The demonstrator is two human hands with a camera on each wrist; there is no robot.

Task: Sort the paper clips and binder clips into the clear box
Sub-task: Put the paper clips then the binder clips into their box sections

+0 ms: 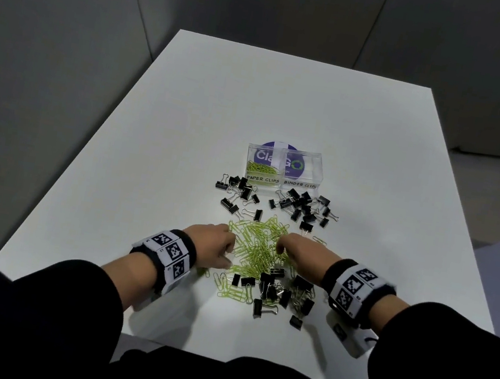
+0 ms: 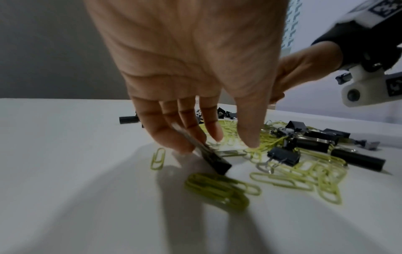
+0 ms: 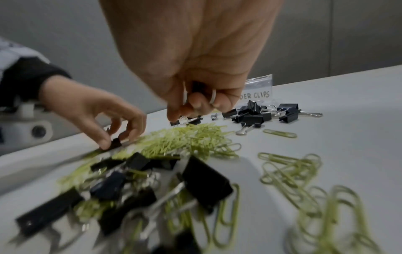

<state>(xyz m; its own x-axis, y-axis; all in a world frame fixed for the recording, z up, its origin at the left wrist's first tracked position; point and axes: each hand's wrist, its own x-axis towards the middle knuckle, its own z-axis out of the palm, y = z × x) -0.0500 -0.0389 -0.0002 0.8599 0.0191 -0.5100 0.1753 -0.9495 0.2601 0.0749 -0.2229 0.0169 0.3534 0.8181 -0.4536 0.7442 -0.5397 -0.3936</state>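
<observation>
The paper clips [image 1: 261,246] are lying as a tangled yellow-green heap of thin wire loops near the front of the white table [image 1: 185,133], too many and too entangled to count. A small bunch of them is already sitting in the left compartment of the clear box [image 1: 283,168], which is standing just beyond the heap. The box is showing two compartments, hand-lettered "PAPER CLIPS" on the left and "BINDER CLIPS" on the right; the right one is looking bare. Under the box a purple round sticker [image 1: 276,147] is reading partly as "Cla…GO".

The binder clips [image 1: 303,206] are black with silver wire handles, lying in three loose groups: two before the box and one nearer the person, mixed with the green loops. Their number cannot be told exactly.

The left hand [image 1: 215,243] is reaching down at the heap's left edge, its fingertips [image 2: 185,147] pinching one black binder clip [image 2: 214,159] against the table. The right hand [image 1: 298,249] is hanging at the heap's right edge, fingers curled tightly round a binder clip whose silver handles [image 3: 213,97] are showing between them.
</observation>
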